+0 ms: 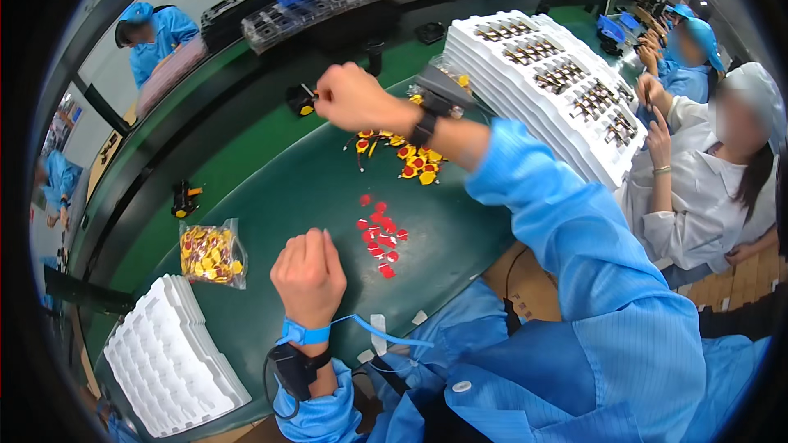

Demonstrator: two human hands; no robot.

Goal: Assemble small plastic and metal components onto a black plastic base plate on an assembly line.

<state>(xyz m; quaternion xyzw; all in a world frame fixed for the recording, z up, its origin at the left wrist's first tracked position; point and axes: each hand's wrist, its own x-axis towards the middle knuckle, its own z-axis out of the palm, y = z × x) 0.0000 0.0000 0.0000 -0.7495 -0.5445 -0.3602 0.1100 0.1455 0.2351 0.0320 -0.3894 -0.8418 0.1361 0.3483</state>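
Note:
My right hand (357,98) reaches over the far edge of the green table, fingers pinched together. Just beside its fingertips, a small black part with a yellow piece (303,100) sits on the green conveyor; what the fingers hold, if anything, is hidden. My left hand (309,275) is curled closed over the near part of the table, and its inside does not show. To its right lie scattered red discs (382,234). Below my right wrist is a loose pile of yellow and red round parts with short wires (419,166).
A bag of yellow and red parts (212,253) and stacked white trays (168,361) stand at left. Taller white trays (533,74) holding metal parts stand at right, near a co-worker in white (698,180). Another black part (185,198) is on the conveyor.

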